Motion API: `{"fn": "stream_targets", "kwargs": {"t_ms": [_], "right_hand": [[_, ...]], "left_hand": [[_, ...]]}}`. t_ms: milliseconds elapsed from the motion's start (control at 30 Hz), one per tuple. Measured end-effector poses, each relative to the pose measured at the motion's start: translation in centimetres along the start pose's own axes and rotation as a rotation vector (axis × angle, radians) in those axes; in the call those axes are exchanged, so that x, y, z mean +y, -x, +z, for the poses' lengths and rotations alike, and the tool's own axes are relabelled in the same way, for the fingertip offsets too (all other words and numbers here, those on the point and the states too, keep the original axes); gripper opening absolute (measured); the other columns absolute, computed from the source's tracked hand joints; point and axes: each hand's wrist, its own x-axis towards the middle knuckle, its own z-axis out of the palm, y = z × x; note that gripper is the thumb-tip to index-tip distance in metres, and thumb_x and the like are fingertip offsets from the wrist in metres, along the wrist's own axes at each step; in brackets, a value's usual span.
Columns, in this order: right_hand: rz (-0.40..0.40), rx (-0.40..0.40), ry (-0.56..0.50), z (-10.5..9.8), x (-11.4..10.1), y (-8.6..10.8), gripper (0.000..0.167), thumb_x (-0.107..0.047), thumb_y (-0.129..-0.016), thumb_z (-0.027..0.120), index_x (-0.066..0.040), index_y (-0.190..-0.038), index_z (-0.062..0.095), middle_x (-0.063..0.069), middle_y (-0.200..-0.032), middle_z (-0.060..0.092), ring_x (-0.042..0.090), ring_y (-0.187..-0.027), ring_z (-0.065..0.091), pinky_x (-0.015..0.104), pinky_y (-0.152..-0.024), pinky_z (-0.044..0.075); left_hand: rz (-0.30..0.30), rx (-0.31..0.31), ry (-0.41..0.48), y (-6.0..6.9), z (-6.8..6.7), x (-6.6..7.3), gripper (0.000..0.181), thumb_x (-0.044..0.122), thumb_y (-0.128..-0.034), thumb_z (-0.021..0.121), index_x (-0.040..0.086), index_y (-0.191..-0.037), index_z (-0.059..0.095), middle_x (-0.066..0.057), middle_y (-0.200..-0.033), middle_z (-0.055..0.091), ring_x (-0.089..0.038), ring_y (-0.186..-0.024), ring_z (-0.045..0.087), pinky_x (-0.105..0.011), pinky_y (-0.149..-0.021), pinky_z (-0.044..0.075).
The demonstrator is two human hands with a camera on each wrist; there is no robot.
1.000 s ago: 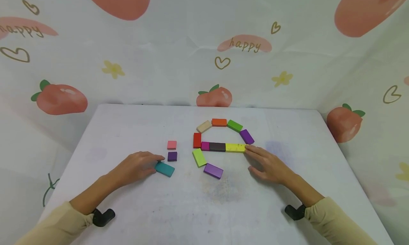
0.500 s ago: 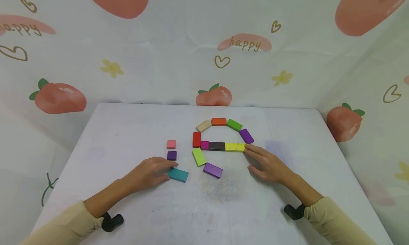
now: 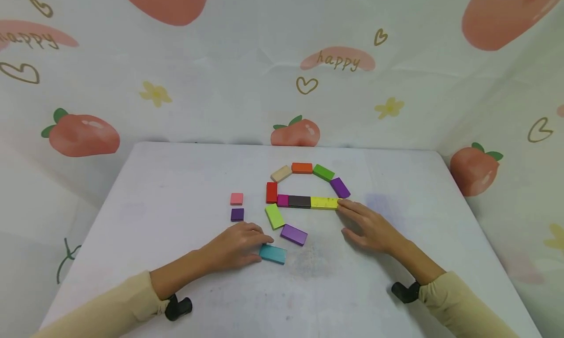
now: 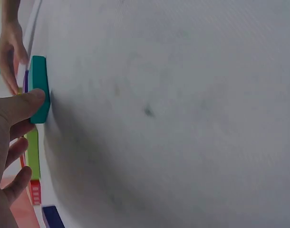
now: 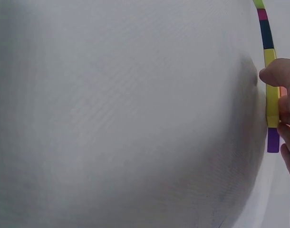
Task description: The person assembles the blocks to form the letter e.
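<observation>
My left hand point(image 3: 233, 247) pinches a teal block point(image 3: 273, 254) between thumb and fingers, low over the table or on it; I cannot tell which. In the left wrist view the thumb lies on the near face of that teal block point(image 4: 39, 95). A purple block point(image 3: 293, 234) and a lime block point(image 3: 275, 216) lie just beyond it. My right hand point(image 3: 370, 228) rests with relaxed fingers, their tips touching the right end of a yellow block point(image 3: 323, 203). Left of the yellow one, a black block point(image 3: 299, 202) and a magenta block point(image 3: 283, 201) continue the row.
An arc of red point(image 3: 271, 193), beige point(image 3: 281, 174), orange point(image 3: 302, 168), green point(image 3: 323, 172) and violet point(image 3: 340, 187) blocks curves above the row. Pink point(image 3: 236, 199) and dark purple point(image 3: 237, 214) blocks lie on the left. A printed cloth point(image 3: 246, 83) hangs behind the white table point(image 3: 176, 181).
My left hand has moved right and toward the table's front edge, carrying the teal block to below the purple one. The right hand and the other blocks stay where they were.
</observation>
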Motion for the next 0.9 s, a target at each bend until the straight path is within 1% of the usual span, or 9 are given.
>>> {"fn": "stream_targets", "kwargs": {"t_ms": [67,167,200,267,467,667,900], "right_hand": [[0.004,-0.003,0.003,0.0,0.0,0.0,0.064,-0.015,-0.076,0.080,0.002,-0.134,0.058,0.018,-0.143,0.052,0.033,-0.128,0.053,0.031,-0.110,0.039],[0.008,-0.012,0.008,-0.1,0.0,-0.1,0.064,-0.015,-0.077,0.080,0.003,-0.134,0.058,0.018,-0.143,0.052,0.033,-0.127,0.054,0.043,-0.102,0.047],[0.009,-0.015,0.008,-0.1,0.0,-0.1,0.064,-0.015,-0.077,0.080,0.003,-0.134,0.058,0.018,-0.143,0.052,0.033,-0.127,0.054,0.047,-0.099,0.049],[0.013,-0.023,0.008,-0.1,0.0,-0.1,0.063,-0.015,-0.078,0.079,0.003,-0.134,0.058,0.018,-0.143,0.052,0.033,-0.127,0.053,0.050,-0.097,0.050],[0.024,-0.027,0.007,-0.2,-0.1,-0.2,0.063,-0.016,-0.077,0.080,0.003,-0.134,0.058,0.018,-0.143,0.052,0.033,-0.127,0.053,0.051,-0.096,0.050],[0.030,-0.023,-0.005,-0.1,-0.2,-0.2,0.063,-0.015,-0.078,0.080,0.003,-0.133,0.059,0.018,-0.143,0.053,0.034,-0.127,0.054,0.051,-0.096,0.050],[0.021,-0.013,-0.006,-0.2,-0.3,-0.2,0.063,-0.014,-0.077,0.080,0.003,-0.133,0.059,0.018,-0.142,0.053,0.033,-0.127,0.054,0.051,-0.095,0.051]], "left_hand": [[0.027,-0.007,-0.008,-0.5,0.3,0.3,0.044,0.026,-0.0800,0.085,0.014,-0.120,0.071,0.001,-0.108,0.071,-0.016,-0.104,0.063,-0.032,-0.089,0.053],[0.064,-0.015,-0.014,-1.1,0.7,0.7,0.044,0.027,-0.0814,0.084,0.014,-0.122,0.070,0.002,-0.109,0.071,-0.017,-0.107,0.062,-0.031,-0.090,0.052],[0.076,-0.019,-0.015,-1.3,0.8,0.8,0.044,0.027,-0.0819,0.083,0.015,-0.122,0.070,0.002,-0.110,0.072,-0.017,-0.108,0.062,-0.031,-0.091,0.051],[0.095,-0.028,-0.014,-1.7,1.0,1.0,0.044,0.028,-0.0827,0.083,0.015,-0.123,0.070,0.003,-0.112,0.072,-0.018,-0.111,0.062,-0.032,-0.092,0.051],[0.109,-0.080,-0.022,-2.9,1.3,1.9,0.045,0.031,-0.0855,0.080,0.015,-0.126,0.068,0.005,-0.117,0.072,-0.020,-0.121,0.059,-0.038,-0.099,0.048],[0.109,-0.104,-0.020,-4.1,1.6,2.7,0.046,0.032,-0.0867,0.078,0.015,-0.128,0.067,0.004,-0.119,0.071,-0.018,-0.119,0.059,-0.037,-0.101,0.048],[0.109,-0.139,-0.026,-5.4,2.0,3.4,0.046,0.034,-0.0886,0.076,0.016,-0.130,0.066,0.003,-0.123,0.069,-0.017,-0.121,0.058,-0.039,-0.106,0.044]]}}
